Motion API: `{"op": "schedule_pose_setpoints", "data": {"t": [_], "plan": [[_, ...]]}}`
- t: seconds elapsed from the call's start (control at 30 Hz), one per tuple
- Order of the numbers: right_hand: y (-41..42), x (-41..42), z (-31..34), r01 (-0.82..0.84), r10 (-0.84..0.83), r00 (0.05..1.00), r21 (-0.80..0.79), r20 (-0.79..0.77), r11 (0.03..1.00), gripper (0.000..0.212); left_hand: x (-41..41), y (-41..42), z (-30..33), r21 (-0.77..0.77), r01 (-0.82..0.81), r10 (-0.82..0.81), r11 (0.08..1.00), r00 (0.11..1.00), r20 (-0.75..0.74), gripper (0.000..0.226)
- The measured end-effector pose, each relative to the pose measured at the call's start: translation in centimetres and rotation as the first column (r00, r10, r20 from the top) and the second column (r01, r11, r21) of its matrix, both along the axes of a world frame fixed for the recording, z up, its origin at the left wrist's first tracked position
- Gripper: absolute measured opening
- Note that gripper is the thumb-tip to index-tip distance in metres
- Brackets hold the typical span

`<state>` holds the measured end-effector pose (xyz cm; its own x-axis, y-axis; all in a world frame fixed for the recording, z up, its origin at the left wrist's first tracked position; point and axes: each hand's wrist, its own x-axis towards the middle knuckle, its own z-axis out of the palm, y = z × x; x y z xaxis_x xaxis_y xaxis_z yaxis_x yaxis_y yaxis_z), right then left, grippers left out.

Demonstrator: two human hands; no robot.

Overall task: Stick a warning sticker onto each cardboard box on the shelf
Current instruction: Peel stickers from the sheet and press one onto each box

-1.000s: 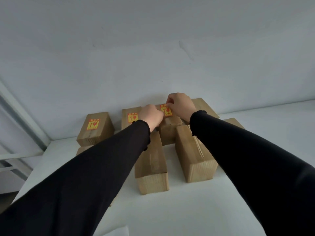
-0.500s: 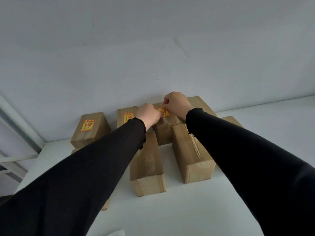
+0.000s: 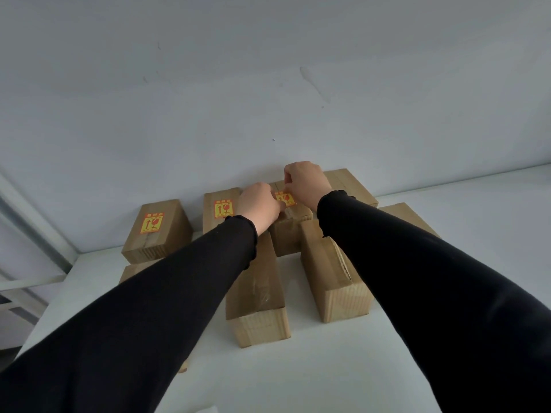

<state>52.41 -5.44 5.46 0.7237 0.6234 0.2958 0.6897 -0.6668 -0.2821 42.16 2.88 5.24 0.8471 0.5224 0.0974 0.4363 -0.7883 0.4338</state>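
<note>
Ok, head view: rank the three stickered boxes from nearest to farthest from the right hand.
1. Third stickered box, under the right hand, which touches its sticker.
2. Second stickered box, just left of it.
3. Far-left stickered box, at the row's end.

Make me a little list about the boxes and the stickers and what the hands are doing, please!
Place: white shelf against a wall
Back-row boxes with a sticker on: far-left box, second box
Box being stickered: third box
Sticker in progress: yellow and red warning sticker
Left hand: pressing on the third box's top
Right hand: fingers at the sticker's upper edge
Front boxes with bare tops: middle box, right box
</note>
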Motion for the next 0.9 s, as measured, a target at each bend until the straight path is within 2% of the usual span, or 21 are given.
{"op": "schedule_pose_setpoints", "data": {"t": [0.27, 0.37, 0.47, 0.63, 0.77, 0.9], "plan": [[-1.2, 0.1, 0.5, -0.094, 0.094, 0.996, -0.071, -0.005, 0.993, 0.014, -0.9, -0.2, 0.1, 0.048, 0.043, -0.045, 0.998, 0.998, 0.032, 0.029], [-1.5, 0.1, 0.4, -0.112, 0.111, 0.994, -0.097, -0.011, 0.989, 0.018, -1.3, -0.3, 0.1, 0.066, 0.06, -0.064, 0.996, 0.996, 0.058, 0.021], [-1.8, 0.0, 0.3, -0.116, 0.113, 0.993, -0.058, -0.042, 0.992, 0.021, -1.7, -0.3, 0.1, 0.068, 0.073, -0.078, 0.995, 0.994, 0.076, 0.014], [-2.7, -0.1, 0.8, -0.174, 0.167, 0.982, -0.09, -0.086, 0.981, 0.02, -2.0, -0.1, 0.1, 0.06, 0.075, -0.079, 0.995, 0.995, 0.065, 0.012], [-3.2, -0.4, 1.6, -0.221, 0.198, 0.97, -0.167, -0.144, 0.961, 0.025, -2.4, -0.3, 0.3, 0.111, 0.081, -0.089, 0.99, 0.994, 0.068, 0.012], [-3.4, -1.5, 1.8, -0.188, 0.17, 0.979, -0.184, -0.11, 0.965, 0.035, -3.5, -0.2, 1.0, 0.166, 0.111, -0.122, 0.98, 0.991, 0.058, 0.008]]}}
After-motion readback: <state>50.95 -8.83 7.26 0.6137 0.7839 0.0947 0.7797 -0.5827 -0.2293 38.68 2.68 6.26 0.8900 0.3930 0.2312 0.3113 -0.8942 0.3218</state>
